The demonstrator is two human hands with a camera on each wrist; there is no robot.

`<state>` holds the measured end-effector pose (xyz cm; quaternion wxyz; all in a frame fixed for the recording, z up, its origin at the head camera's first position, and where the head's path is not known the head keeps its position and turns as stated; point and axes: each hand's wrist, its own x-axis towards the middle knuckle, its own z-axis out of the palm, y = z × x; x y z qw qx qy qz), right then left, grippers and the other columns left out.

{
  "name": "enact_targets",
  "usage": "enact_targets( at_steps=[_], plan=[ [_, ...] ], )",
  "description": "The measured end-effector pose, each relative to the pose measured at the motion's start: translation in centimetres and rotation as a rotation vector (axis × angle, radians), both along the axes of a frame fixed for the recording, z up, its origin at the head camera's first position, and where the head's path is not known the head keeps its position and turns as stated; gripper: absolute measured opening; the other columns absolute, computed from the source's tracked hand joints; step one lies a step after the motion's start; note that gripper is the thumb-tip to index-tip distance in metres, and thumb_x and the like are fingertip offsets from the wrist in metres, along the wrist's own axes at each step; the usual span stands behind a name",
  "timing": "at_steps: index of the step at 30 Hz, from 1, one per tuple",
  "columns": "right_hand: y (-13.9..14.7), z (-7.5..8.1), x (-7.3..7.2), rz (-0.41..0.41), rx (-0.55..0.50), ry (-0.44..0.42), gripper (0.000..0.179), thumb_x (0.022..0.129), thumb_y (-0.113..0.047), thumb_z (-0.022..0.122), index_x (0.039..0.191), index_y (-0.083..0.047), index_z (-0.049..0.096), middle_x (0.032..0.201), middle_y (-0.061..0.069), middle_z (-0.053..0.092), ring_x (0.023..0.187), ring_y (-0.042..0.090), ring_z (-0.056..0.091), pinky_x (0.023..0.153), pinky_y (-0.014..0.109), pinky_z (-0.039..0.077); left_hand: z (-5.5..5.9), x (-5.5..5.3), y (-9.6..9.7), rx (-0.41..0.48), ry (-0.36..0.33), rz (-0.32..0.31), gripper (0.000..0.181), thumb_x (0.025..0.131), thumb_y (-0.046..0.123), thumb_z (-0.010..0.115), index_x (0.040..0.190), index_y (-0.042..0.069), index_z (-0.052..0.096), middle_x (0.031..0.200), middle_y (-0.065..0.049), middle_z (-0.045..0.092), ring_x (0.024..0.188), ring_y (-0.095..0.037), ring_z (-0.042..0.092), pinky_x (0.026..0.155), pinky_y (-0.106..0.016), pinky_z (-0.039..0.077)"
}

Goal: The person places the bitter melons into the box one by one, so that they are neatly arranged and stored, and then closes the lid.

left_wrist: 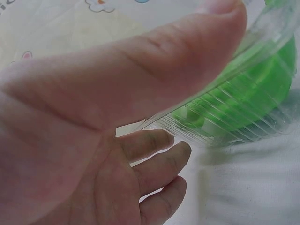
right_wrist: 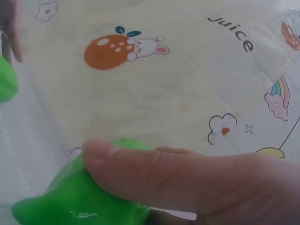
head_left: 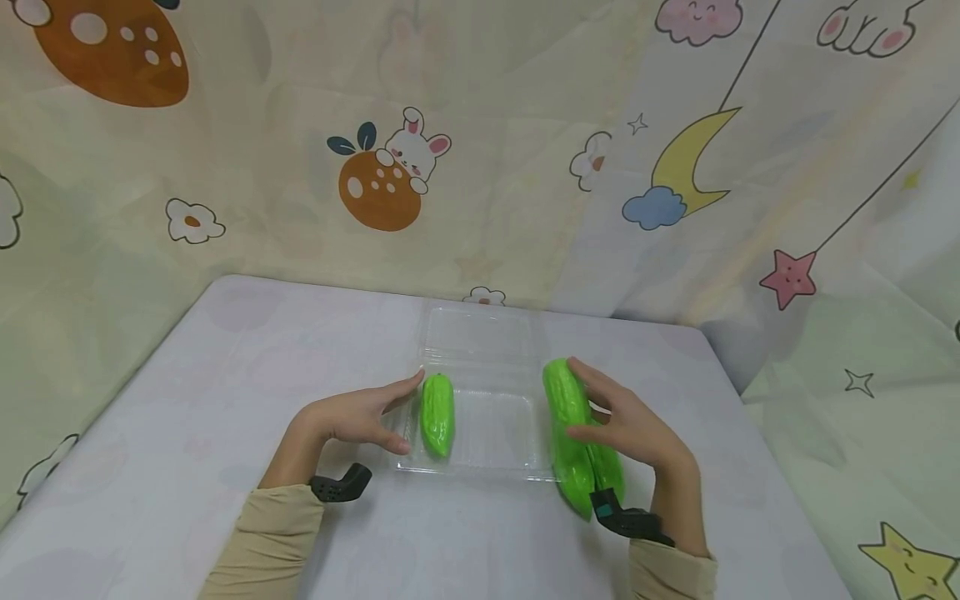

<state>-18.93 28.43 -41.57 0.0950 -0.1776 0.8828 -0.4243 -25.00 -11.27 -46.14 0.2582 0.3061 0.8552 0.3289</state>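
A clear plastic box (head_left: 495,471) lies lidded-side open on the table, with a small glossy green toy cucumber (head_left: 438,417) inside along its left wall. My left hand (head_left: 363,414) is at that wall, thumb and index finger spread and fairly straight. In the left wrist view its thumb (left_wrist: 187,51) overlaps the box rim. My right hand (head_left: 633,421) grips a larger green toy cucumber (head_left: 567,400) at the box's right edge, its narrow tip towards me. Another green toy cucumber (head_left: 611,475) shows beside it, partly hidden under the hand.
The box's clear lid (head_left: 478,332) is folded back towards the far table edge. A white cloth covers the table (head_left: 300,342). Behind it hangs a printed curtain (head_left: 495,150). Each wrist wears a black camera mount, the left mount (head_left: 341,483) hanging low over the table.
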Motion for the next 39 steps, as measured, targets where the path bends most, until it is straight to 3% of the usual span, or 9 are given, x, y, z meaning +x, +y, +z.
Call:
enact_targets(
  at_steps=[17,39],
  plan=[
    [-2.0,-0.4,-0.7,0.012,-0.038,-0.006,0.092,0.08,-0.026,0.077,0.152,-0.023,0.021,0.16,0.001,0.016,0.141,0.036,0.029,0.103,0.05,0.041,0.1,-0.1,0.1,-0.003,0.008,0.006,0.11,0.074,0.041,0.079,0.154,0.015,0.008,0.16,-0.006,0.012,0.147,-0.025,0.014,0.117,-0.047,0.022],
    [-5.5,-1.3,-1.6,0.026,0.003,0.002,0.092,0.079,-0.017,0.077,0.152,-0.019,0.021,0.16,0.004,0.015,0.143,0.032,0.025,0.102,0.046,0.043,0.1,0.0,0.0,0.003,-0.004,-0.001,0.109,0.075,0.041,0.078,0.154,0.015,0.007,0.16,-0.006,0.012,0.147,-0.025,0.014,0.117,-0.048,0.022]
  ],
)
